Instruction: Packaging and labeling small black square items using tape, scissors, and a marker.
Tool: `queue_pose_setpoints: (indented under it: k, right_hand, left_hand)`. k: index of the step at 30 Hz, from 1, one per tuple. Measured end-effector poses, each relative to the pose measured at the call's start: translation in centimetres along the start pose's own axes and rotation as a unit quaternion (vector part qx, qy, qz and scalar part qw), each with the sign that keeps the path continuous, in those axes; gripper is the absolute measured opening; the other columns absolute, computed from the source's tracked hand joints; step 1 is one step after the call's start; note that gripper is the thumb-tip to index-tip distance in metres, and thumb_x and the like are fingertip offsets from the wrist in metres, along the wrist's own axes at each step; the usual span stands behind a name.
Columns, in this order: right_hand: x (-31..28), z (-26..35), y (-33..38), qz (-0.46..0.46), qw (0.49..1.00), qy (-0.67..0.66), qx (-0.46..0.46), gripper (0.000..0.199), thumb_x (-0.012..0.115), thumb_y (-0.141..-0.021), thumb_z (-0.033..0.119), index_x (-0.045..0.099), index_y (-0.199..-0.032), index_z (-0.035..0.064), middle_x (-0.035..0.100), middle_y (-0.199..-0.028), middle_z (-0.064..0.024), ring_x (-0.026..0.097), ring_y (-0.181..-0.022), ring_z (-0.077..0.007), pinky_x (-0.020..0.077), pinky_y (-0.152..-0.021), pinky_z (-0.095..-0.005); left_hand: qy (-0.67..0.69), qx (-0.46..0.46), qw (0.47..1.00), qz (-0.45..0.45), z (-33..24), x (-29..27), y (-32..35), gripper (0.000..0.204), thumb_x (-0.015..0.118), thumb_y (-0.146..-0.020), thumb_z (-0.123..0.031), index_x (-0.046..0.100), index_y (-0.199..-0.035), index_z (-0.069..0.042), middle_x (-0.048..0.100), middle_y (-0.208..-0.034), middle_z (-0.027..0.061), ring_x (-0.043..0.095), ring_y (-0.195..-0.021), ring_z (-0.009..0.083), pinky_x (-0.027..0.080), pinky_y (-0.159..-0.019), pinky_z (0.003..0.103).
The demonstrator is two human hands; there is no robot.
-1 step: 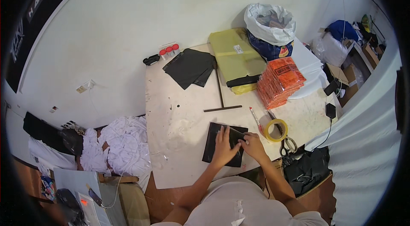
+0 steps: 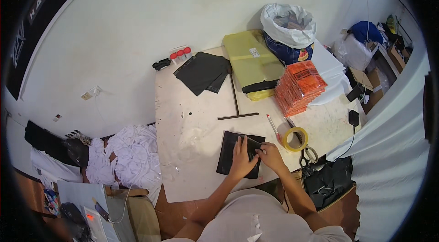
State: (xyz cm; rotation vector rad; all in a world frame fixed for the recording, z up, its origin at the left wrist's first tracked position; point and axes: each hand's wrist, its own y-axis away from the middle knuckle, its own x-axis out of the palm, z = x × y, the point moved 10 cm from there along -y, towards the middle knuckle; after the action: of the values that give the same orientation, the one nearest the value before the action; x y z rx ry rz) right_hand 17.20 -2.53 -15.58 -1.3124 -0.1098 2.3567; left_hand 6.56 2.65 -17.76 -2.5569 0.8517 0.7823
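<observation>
A flat, square black plastic bag (image 2: 225,157) lies near the table's front edge. My left hand (image 2: 242,162) rests on its middle with the fingers stretched out flat and pointing away from me. At the bag's upper right edge, my right hand (image 2: 271,155) pinches the black plastic between thumb and fingers. Part of the bag is hidden beneath both hands. Just right of my right hand are a roll of yellow tape (image 2: 286,143), black-handled scissors (image 2: 303,161) and a red-and-white marker (image 2: 274,127).
A dark T-shaped bar (image 2: 238,115) lies beyond the bag. Farther back are black sheets (image 2: 196,75), a yellow package (image 2: 247,54), a stack of orange packets (image 2: 302,84) and a white-lined sack (image 2: 292,52). White cloth (image 2: 135,150) is heaped left of the table (image 2: 183,178).
My left hand has shifted slightly to the right across the black plastic bag, its fingers closer together. My right hand stays at the bag's edge.
</observation>
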Motion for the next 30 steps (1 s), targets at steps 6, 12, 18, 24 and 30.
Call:
queue_pose_setpoints:
  k: [6, 12, 18, 24, 30]
  right_hand:
    - [3.3, -2.3, 0.6, 0.211, 0.875, -0.371, 0.229, 0.015, 0.058, -0.081, 0.014, 0.061, -0.074, 0.0003, 0.059, -0.072, -0.0095, 0.057, -0.075, -0.0132, 0.0456, -0.068, -0.0288]
    - [5.4, -2.5, -0.4, 0.213, 0.789, -0.539, 0.202, 0.019, 0.044, -0.085, 0.003, 0.061, -0.092, -0.0033, 0.062, -0.086, -0.0077, 0.059, -0.086, -0.0145, 0.0445, -0.084, -0.0237]
    - [6.8, -3.3, -2.3, 0.166, 0.958, -0.209, 0.106, 0.032, 0.062, -0.074, 0.013, 0.060, -0.103, -0.0022, 0.062, -0.093, -0.0187, 0.060, -0.091, -0.0268, 0.0469, -0.081, -0.0325]
    - [8.5, -4.0, -3.1, 0.166, 0.981, -0.085, 0.046, 0.026, 0.068, -0.068, 0.019, 0.062, -0.084, -0.0003, 0.062, -0.079, -0.0180, 0.059, -0.078, -0.0339, 0.0470, -0.071, -0.0396]
    - [5.9, -4.9, -1.9, 0.188, 0.958, -0.174, 0.127, 0.022, 0.062, -0.077, 0.022, 0.056, -0.084, 0.0012, 0.059, -0.074, -0.0135, 0.058, -0.072, -0.0253, 0.0484, -0.068, -0.0379]
  left_hand:
    - [-0.060, -0.004, 0.997, 0.041, -2.3, 0.6, 0.1, 0.090, 0.065, -0.069, -0.018, 0.011, -0.140, -0.006, 0.020, -0.141, 0.0227, 0.021, -0.129, 0.0411, 0.021, -0.103, 0.047]
    - [0.152, -0.024, 0.981, -0.120, -1.6, -4.0, -0.4, 0.052, 0.047, -0.079, 0.004, 0.038, -0.129, 0.000, 0.054, -0.117, 0.0192, 0.054, -0.109, 0.0282, 0.041, -0.088, 0.028]
    - [0.157, -0.029, 0.977, -0.142, 0.6, -5.4, 0.1, 0.036, 0.045, -0.087, 0.001, 0.049, -0.122, -0.003, 0.063, -0.105, 0.0126, 0.059, -0.098, 0.0164, 0.043, -0.085, 0.025]
    - [0.208, -0.049, 0.962, -0.168, 0.8, -5.8, 0.5, 0.034, 0.049, -0.086, -0.002, 0.052, -0.120, -0.005, 0.063, -0.103, 0.0145, 0.060, -0.089, 0.0101, 0.046, -0.073, 0.023]
    - [0.265, -0.082, 0.948, -0.155, 2.0, -5.7, 0.9, 0.037, 0.042, -0.086, 0.006, 0.048, -0.123, 0.002, 0.060, -0.111, 0.0089, 0.053, -0.096, 0.0087, 0.038, -0.085, 0.019]
